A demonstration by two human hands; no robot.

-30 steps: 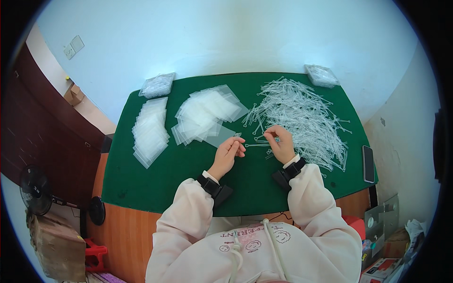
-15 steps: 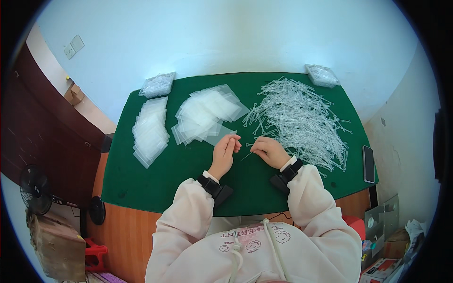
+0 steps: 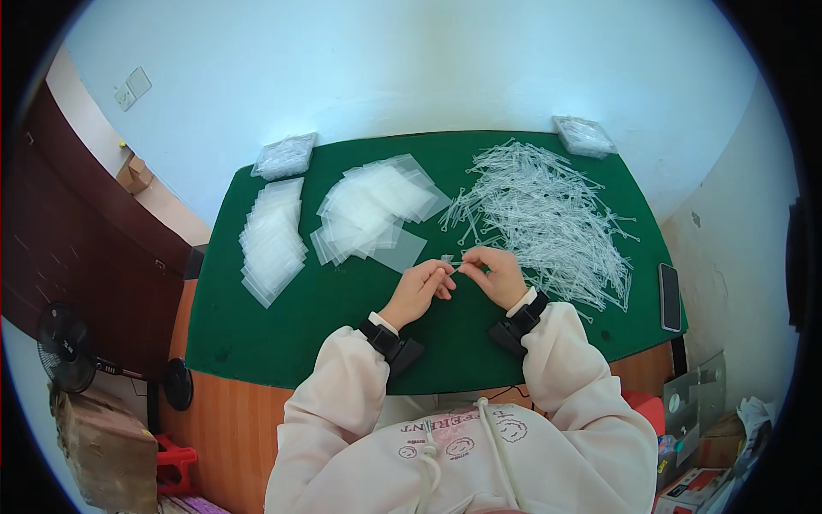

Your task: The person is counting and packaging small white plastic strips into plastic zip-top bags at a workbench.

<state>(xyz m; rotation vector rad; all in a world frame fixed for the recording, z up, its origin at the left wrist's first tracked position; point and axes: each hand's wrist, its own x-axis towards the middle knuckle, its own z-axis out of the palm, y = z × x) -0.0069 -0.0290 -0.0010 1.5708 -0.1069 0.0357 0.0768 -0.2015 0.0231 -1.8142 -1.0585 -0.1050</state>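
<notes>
Looped clear sticks (image 3: pixel 556 227) lie mostly in a large loose pile at the right of the green table (image 3: pixel 240 343), so much seems left. The left hand (image 3: pixel 418 291) is curled nearly closed around small clear ends (image 3: pixel 447 258); the right hand (image 3: pixel 497 276) pinches a thin stick (image 3: pixel 455 267) just beside them. How many are held, I cannot tell. Flat bags (image 3: pixel 368 206) lie mid-table and at left; which are finished is not clear.

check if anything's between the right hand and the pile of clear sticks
Nothing visible is. The right hand is at the near left edge of the pile; the phone lies beyond the pile's right side.
</notes>
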